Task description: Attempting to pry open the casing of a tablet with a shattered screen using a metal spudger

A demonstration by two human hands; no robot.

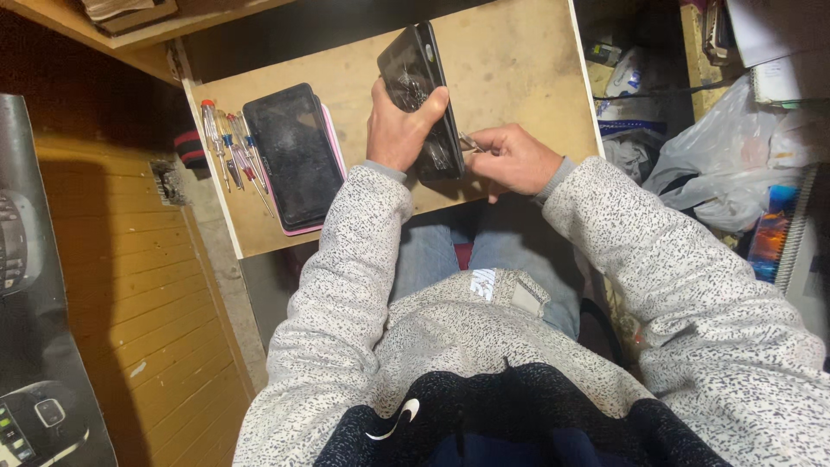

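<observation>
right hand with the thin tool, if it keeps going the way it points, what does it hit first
Most likely the phone: the right hand points its small metal tool leftward at the phone's lower edge, held by the left hand. Whether the tip already touches is unclear.

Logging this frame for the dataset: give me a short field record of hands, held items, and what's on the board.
left hand: grips a dark tablet with a cracked screen, tilted up on its edge
right hand: pinches a small metal tool at the tablet's lower edge
surface: bare wooden board
beside: second dark tablet lying flat on a pink case
far left of board: row of screwdrivers
</observation>
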